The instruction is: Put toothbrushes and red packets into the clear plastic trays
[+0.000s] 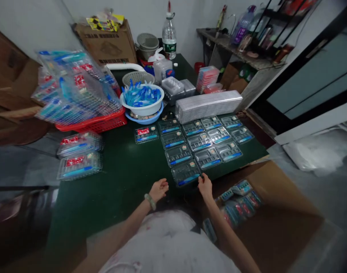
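Observation:
On the green table, the nearest clear plastic blister tray (185, 168) holds a blue pen (189, 179) along its front edge. My right hand (205, 185) has its fingertips closed at this tray's right corner, by the pen's end. Left of the same tray, apart from it, is my left hand (159, 189), fingers curled in; whether anything is inside them cannot be made out. Behind lie several more trays (203, 142) in rows, each with a blue pen. One tray (146, 134) at the rows' left also carries a red-patterned piece.
A white bowl (142, 110) of blue pens sits in a blue basin (146, 120). Stacked empty trays (209, 106) stand behind the rows. A red basket (93, 123) with packs is at left, near two packed stacks (80, 165). An open carton (281, 212) holds packs at right.

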`<state>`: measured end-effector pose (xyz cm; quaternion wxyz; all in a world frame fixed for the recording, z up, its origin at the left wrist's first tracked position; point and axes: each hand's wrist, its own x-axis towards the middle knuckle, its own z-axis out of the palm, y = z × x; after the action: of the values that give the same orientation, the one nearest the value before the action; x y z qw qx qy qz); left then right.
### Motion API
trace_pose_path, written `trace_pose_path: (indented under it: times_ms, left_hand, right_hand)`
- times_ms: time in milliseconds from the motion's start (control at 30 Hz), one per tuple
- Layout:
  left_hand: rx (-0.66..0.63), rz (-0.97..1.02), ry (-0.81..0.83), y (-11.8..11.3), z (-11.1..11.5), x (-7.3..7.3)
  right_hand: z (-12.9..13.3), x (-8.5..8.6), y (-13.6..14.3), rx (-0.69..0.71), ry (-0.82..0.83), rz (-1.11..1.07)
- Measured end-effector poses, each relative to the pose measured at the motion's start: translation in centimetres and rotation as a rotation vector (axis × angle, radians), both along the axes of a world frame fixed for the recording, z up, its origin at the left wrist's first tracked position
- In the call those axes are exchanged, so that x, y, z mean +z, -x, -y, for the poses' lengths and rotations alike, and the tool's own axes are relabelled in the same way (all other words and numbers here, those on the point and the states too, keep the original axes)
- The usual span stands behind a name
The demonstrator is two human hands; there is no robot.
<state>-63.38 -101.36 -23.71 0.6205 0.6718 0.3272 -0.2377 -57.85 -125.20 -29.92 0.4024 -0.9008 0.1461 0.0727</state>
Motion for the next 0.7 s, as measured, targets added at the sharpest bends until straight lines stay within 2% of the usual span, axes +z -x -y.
trace_pose_path:
  times_ms: [167, 233, 333, 533, 700]
  left_hand:
    - [0.057, -0.108, -0.134, -4.4, 4.2, -1.8]
    - [0.067, -0.137, -0.172, -5.0, 4.9, -2.4]
    - [0.057, -0.158, -0.187, -4.6, 5.0, -3.0]
    - [0.096, -0.140, -0.153, -2.3, 3.3, -3.6]
    - [0.177, -0.139, -0.171, 0.2, -1.1, -2.9]
  right_hand:
    - [1.3, 0.5, -0.6, 0.189, 0.088, -0.105]
    - [1.8, 0.6, -0.5, 0.250, 0.092, -0.109]
    - [2.6, 0.6, -0.4, 0.289, 0.011, -0.107]
    - [2.6, 1.2, 0.5, 0.370, -0.223, -0.168]
    - [-0.9, 2.0, 1.4, 0.539, -0.376, -0.201]
